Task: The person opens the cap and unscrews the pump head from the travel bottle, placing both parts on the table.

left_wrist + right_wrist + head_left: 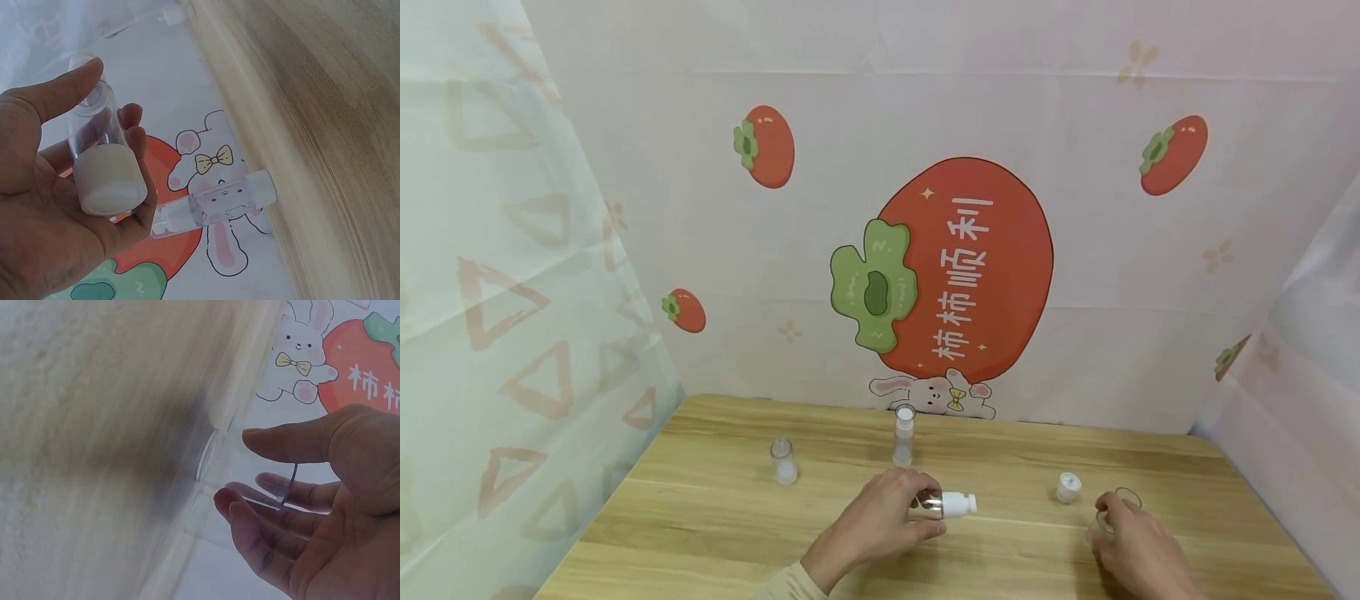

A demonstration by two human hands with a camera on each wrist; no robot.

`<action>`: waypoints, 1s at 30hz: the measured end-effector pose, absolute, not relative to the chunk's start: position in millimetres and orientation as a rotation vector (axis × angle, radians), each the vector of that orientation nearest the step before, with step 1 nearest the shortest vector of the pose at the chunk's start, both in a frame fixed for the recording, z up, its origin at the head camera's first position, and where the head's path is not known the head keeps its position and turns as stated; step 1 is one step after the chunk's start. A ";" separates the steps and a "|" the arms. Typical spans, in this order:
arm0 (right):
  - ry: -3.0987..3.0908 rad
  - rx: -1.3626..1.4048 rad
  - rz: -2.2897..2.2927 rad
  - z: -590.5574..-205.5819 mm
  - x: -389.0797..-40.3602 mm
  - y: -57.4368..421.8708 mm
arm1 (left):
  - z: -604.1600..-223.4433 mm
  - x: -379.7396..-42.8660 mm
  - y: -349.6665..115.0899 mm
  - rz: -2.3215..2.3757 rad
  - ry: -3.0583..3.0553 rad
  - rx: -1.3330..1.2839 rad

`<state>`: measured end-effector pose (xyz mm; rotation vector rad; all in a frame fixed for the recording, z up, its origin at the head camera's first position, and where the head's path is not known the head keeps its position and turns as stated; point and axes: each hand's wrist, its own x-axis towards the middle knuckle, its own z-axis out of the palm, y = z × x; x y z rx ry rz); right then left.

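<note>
Holding bottle [951,505], left grip [891,512] curled

In the head view, 1 wide lane is offered by the bare counter [1011,542] at lower centre, between the bottle [957,505] held sideways in the left hand [880,521] and the white piece [1069,488] at right. A 2nd gap is left between the small bottle [784,463] and the upright bottle [904,442], by which the centre is obstructed. At lower right, passage is blocked by the right hand [1138,542] around a clear cup [237,467]. The rear is closed off by printed cloth [1105,333].
</note>
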<state>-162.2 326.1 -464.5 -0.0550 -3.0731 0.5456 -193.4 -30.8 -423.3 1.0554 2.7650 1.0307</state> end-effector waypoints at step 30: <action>-2.974 0.007 0.422 -432.1 -155.4 312.5 | -423.6 -192.4 -31.4 1.011 2.787 1.051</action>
